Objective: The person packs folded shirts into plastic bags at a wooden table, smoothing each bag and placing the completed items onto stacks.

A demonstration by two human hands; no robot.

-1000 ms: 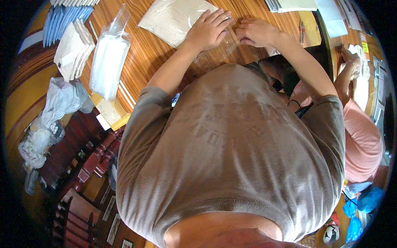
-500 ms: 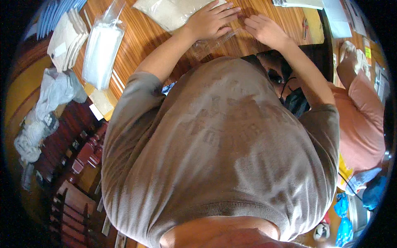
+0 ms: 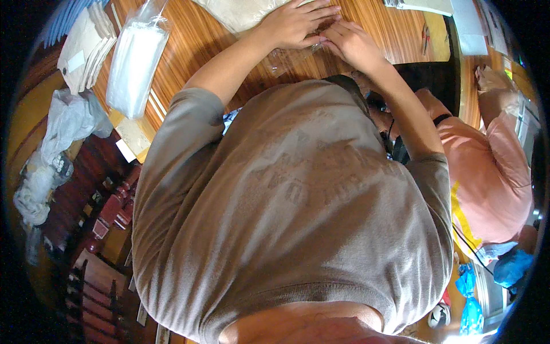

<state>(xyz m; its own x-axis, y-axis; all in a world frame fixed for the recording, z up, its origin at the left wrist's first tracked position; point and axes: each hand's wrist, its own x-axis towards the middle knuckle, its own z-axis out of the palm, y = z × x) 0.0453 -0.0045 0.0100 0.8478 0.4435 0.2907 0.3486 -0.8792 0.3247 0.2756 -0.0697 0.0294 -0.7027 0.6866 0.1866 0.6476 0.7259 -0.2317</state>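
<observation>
A clear plastic bag (image 3: pixel 238 16) with flat beige cloth-like contents lies on the wooden table at the top of the view. My left hand (image 3: pixel 295 26) rests flat across the bag's right part, fingers stretched to the right. Beside its fingertips, my right hand (image 3: pixel 354 46) has its fingers bent together, touching or almost touching the left hand. What the right fingers pinch is hidden. Loose clear plastic (image 3: pixel 286 63) spreads over the table below the left hand.
On the left lie a stack of clear plastic bags (image 3: pixel 136 69) and beige cloth pieces (image 3: pixel 86 49), with blue folded items (image 3: pixel 71 20) behind. Red-handled pliers or snips (image 3: pixel 425 39) lie to the right. Another person in a pink shirt (image 3: pixel 481 172) sits close at my right.
My right hand has moved left and down, up to the left hand's fingertips. The left hand stays flat on the bag. The view has shifted slightly.
</observation>
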